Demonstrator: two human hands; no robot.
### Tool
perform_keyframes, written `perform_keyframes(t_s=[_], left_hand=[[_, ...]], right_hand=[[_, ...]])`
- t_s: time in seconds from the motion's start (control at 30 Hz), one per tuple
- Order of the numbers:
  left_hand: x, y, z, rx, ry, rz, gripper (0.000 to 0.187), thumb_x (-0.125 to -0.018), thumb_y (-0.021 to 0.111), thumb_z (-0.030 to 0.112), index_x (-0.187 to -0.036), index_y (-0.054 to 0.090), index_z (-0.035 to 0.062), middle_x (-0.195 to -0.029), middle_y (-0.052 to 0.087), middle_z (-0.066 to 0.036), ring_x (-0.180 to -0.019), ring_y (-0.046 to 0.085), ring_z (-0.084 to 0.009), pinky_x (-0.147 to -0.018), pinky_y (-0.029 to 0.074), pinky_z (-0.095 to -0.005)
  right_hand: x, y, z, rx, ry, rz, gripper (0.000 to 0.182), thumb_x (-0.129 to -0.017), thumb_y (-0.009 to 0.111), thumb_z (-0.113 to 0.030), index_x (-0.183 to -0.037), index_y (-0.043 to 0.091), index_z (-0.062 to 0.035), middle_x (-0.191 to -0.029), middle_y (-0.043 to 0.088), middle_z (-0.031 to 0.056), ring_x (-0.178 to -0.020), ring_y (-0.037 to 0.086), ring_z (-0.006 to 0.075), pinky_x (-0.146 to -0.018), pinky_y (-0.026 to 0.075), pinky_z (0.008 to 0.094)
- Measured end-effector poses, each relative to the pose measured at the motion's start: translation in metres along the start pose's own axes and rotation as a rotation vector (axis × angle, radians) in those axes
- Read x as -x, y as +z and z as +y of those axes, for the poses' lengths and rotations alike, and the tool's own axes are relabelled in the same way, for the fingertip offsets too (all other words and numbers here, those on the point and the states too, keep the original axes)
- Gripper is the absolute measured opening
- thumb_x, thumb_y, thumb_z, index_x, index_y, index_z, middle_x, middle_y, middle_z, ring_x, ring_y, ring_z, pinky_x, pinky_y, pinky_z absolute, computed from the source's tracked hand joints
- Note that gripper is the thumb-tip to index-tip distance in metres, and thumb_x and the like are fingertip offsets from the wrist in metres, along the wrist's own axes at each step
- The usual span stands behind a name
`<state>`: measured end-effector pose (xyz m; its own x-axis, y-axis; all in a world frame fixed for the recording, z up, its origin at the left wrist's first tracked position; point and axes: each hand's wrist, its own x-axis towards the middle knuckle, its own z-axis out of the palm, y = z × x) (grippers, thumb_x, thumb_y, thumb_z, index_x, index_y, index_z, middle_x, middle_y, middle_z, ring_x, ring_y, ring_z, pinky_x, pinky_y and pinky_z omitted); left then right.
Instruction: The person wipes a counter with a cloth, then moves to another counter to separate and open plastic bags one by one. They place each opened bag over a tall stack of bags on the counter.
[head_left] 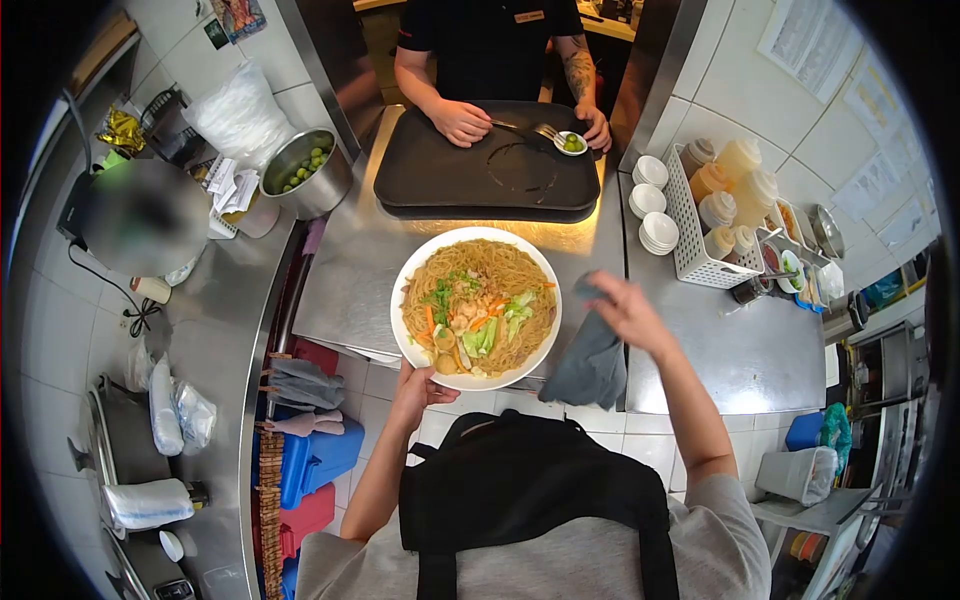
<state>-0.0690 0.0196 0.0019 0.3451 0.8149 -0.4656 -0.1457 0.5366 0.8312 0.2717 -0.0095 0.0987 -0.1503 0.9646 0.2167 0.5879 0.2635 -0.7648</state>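
A large white plate (403, 330) heaped with noodles (520, 285), carrot strips, cabbage and green herbs is at the counter's near edge. My left hand (415, 393) grips its lower left rim from below. To the right of the plate, my right hand (625, 310) holds a grey cloth (588, 365) that hangs down over the counter edge. Beyond the plate lies a dark tray (440, 170), apparently stacked on another. Across the counter, a co-worker rests one hand (461, 123) on the tray and has the other (597, 130) beside a small white dish of green citrus (571, 143).
At the right stand stacked small white bowls (657, 232) and a white basket (690, 255) of sauce bottles. A metal pot (330, 180) of green citrus and a plastic bag (240, 115) sit at the left. Blue and red bins (325, 460) are below the left counter.
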Motion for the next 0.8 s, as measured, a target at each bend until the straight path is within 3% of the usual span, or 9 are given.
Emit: perform_keyframes(t_s=[0.13,0.2,0.33,0.43,0.5,0.63,0.7,0.73,0.8], left_hand=[[-0.006,0.005,-0.009,0.042,-0.016,-0.015,0.054,-0.079,0.039,0.01,-0.128,0.018,0.0035,-0.103,0.055,-0.021,-0.079,0.063,-0.0283,-0.06,0.056,-0.0349],[-0.003,0.007,-0.01,0.102,0.06,0.024,0.053,-0.078,0.041,0.011,-0.127,0.021,0.0027,-0.109,0.053,-0.019,-0.084,0.062,-0.0286,-0.061,0.057,-0.0363],[-0.002,0.007,-0.011,0.162,0.012,0.006,0.056,-0.077,0.04,0.006,-0.129,0.019,0.0037,-0.119,0.045,-0.019,-0.093,0.059,-0.0297,-0.064,0.057,-0.0354],[0.0,0.01,-0.016,0.193,-0.008,0.013,0.056,-0.077,0.04,0.005,-0.129,0.019,0.0042,-0.119,0.046,-0.018,-0.094,0.059,-0.0293,-0.065,0.057,-0.0352],[-0.001,0.024,-0.012,0.207,0.04,0.034,0.057,-0.077,0.041,0.005,-0.129,0.02,0.0051,-0.119,0.047,-0.017,-0.095,0.059,-0.0288,-0.066,0.057,-0.0357],[-0.01,0.027,-0.013,0.204,0.05,0.042,0.059,-0.076,0.043,0.007,-0.13,0.02,0.0061,-0.119,0.047,-0.017,-0.095,0.059,-0.0283,-0.067,0.056,-0.0369],[-0.015,0.02,-0.006,0.153,0.015,0.062,0.059,-0.075,0.042,0.008,-0.13,0.021,0.0069,-0.117,0.048,-0.017,-0.093,0.06,-0.0282,-0.067,0.056,-0.0381],[-0.018,0.014,0.0,0.151,0.017,0.071,0.059,-0.075,0.042,0.008,-0.13,0.021,0.0069,-0.117,0.048,-0.017,-0.093,0.06,-0.0282,-0.067,0.056,-0.0381],[-0.026,0.0,0.014,0.008,0.009,0.089,0.06,-0.074,0.041,0.008,-0.131,0.022,0.0067,-0.114,0.05,-0.017,-0.089,0.061,-0.0275,-0.066,0.056,-0.0382]], right_hand=[[0.002,-0.03,-0.027,0.006,0.141,0.259,0.031,-0.076,0.051,0.0,-0.106,0.047,0.0001,-0.097,0.053,0.0219,-0.087,0.055,0.0361,-0.075,0.045,0.037],[0.023,-0.011,-0.005,0.361,0.129,0.368,0.029,-0.076,0.055,-0.004,-0.103,0.048,0.0004,-0.091,0.052,0.021,-0.082,0.053,0.0363,-0.073,0.044,0.0382],[0.042,0.045,0.047,0.724,0.101,0.229,0.028,-0.075,0.059,-0.009,-0.099,0.048,0.0009,-0.087,0.05,0.0204,-0.08,0.05,0.0377,-0.073,0.043,0.0399],[0.007,0.046,0.075,0.573,0.071,0.296,0.032,-0.074,0.061,-0.012,-0.101,0.049,0.0,-0.086,0.051,0.02,-0.077,0.051,0.038,-0.072,0.043,0.0409],[-0.03,0.045,0.094,0.461,0.227,0.294,0.034,-0.076,0.06,-0.01,-0.106,0.048,-0.0012,-0.085,0.055,0.0199,-0.075,0.052,0.0394,-0.07,0.044,0.0414],[-0.094,0.047,0.109,0.105,0.094,0.39,0.029,-0.077,0.058,-0.007,-0.105,0.05,0.0,-0.083,0.059,0.0189,-0.075,0.056,0.0353,-0.068,0.044,0.0393],[-0.103,0.051,0.111,-0.132,0.124,0.069,0.023,-0.077,0.057,-0.005,-0.098,0.052,0.0024,-0.081,0.06,0.0175,-0.075,0.057,0.0278,-0.066,0.044,0.0358],[-0.096,0.046,0.112,-0.16,0.098,0.023,0.019,-0.076,0.058,-0.004,-0.093,0.055,0.0031,-0.079,0.06,0.0153,-0.07,0.054,0.022,-0.065,0.043,0.033],[-0.085,0.039,0.117,-0.173,0.087,-0.038,0.019,-0.075,0.059,-0.005,-0.092,0.054,0.003,-0.077,0.058,0.0155,-0.069,0.053,0.0215,-0.064,0.042,0.0331]])
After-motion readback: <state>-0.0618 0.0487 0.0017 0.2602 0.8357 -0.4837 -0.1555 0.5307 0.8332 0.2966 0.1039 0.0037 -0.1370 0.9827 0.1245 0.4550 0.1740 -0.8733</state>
